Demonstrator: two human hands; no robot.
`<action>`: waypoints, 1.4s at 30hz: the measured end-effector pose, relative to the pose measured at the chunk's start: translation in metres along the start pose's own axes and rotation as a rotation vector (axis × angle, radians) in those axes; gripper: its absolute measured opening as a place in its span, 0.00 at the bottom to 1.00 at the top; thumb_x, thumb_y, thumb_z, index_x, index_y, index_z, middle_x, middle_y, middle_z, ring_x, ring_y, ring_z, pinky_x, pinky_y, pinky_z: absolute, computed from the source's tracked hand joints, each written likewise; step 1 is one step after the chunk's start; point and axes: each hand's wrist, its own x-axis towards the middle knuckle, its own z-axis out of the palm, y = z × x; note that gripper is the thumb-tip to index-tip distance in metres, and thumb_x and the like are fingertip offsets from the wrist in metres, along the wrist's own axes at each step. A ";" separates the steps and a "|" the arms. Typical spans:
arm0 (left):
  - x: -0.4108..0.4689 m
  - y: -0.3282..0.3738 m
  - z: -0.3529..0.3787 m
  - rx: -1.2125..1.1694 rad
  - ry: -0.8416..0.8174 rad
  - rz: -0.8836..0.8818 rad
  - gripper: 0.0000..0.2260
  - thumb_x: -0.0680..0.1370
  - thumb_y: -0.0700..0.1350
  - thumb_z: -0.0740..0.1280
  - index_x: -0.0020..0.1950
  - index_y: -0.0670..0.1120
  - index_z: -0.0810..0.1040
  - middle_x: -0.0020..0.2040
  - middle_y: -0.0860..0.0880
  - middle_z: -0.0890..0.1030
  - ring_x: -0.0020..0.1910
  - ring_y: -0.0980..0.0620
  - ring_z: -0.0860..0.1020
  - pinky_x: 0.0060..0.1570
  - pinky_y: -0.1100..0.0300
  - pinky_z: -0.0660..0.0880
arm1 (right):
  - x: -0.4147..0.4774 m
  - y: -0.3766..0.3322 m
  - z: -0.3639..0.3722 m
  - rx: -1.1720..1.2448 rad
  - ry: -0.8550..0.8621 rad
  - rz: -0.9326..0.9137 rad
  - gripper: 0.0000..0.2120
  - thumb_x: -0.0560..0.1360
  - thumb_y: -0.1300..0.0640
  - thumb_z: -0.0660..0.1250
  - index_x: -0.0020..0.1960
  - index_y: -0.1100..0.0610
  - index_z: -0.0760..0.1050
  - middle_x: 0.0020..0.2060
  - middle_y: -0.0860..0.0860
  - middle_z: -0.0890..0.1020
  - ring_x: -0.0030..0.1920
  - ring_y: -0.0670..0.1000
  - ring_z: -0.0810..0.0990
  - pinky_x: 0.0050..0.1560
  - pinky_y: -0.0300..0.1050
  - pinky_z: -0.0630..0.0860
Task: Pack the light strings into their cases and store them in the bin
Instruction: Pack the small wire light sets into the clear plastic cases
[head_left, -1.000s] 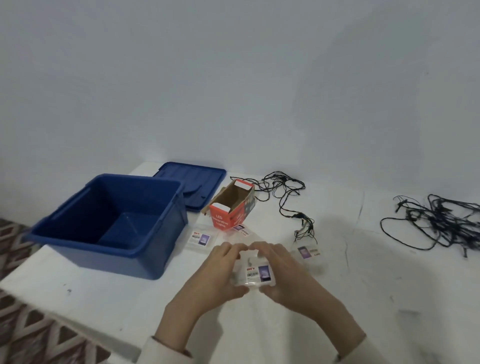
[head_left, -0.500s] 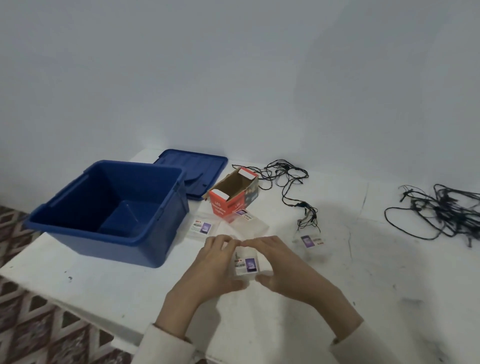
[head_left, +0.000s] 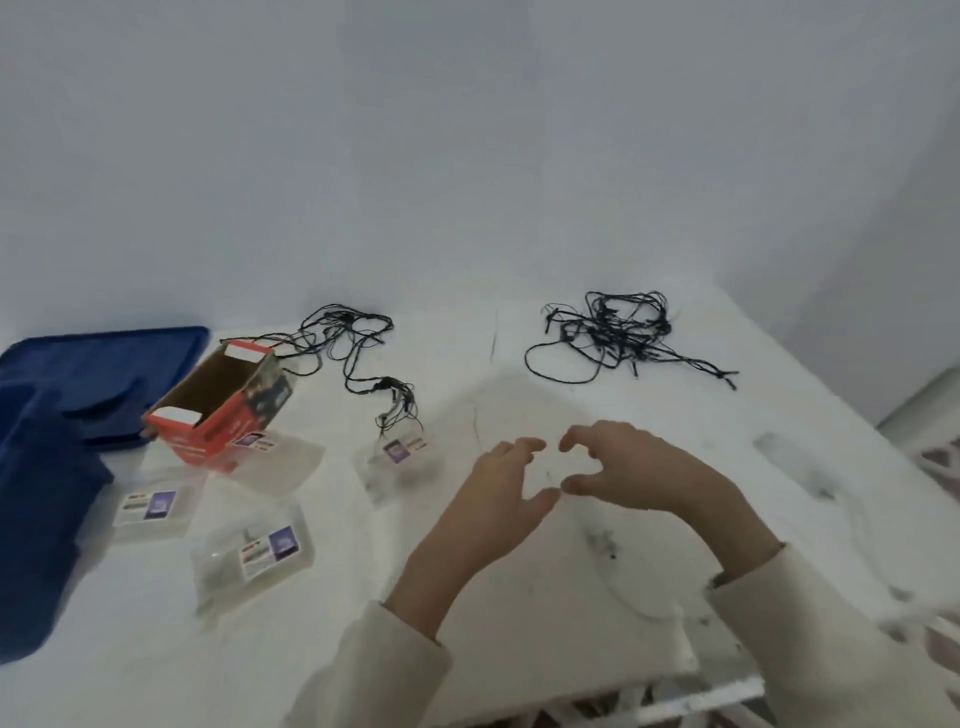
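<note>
Left hand, right hand loosely curled, empty; nearest case apart, left of fingers

Two bare hands, long cream sleeves, possibly knit

**No wording can be read.** Red carton, far left on the desk: white lettering on its near side, too blurred to make out. Nearest clear case, left case, case beside the carton and middle case: each bears a white label with a purple square and lines of red and dark print, all illegible.
</note>
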 end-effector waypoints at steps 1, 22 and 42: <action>0.003 0.004 0.007 -0.003 -0.011 -0.006 0.22 0.79 0.45 0.61 0.72 0.50 0.62 0.67 0.48 0.70 0.65 0.52 0.68 0.62 0.61 0.65 | -0.001 0.006 0.005 0.021 -0.022 0.030 0.26 0.74 0.43 0.65 0.69 0.48 0.63 0.63 0.53 0.71 0.60 0.53 0.73 0.57 0.47 0.69; -0.045 0.004 -0.057 -0.641 -0.132 -0.175 0.30 0.74 0.43 0.70 0.72 0.50 0.59 0.47 0.44 0.84 0.46 0.47 0.83 0.50 0.57 0.79 | -0.009 -0.048 -0.012 1.015 -0.029 -0.093 0.14 0.71 0.57 0.72 0.53 0.61 0.75 0.37 0.58 0.78 0.30 0.55 0.80 0.32 0.45 0.79; -0.034 0.023 -0.140 -0.541 0.681 0.168 0.11 0.82 0.45 0.56 0.54 0.51 0.78 0.34 0.53 0.78 0.35 0.56 0.77 0.43 0.59 0.77 | -0.020 -0.125 -0.097 2.156 -0.277 -0.311 0.13 0.68 0.58 0.68 0.47 0.67 0.78 0.36 0.57 0.80 0.29 0.46 0.78 0.35 0.28 0.78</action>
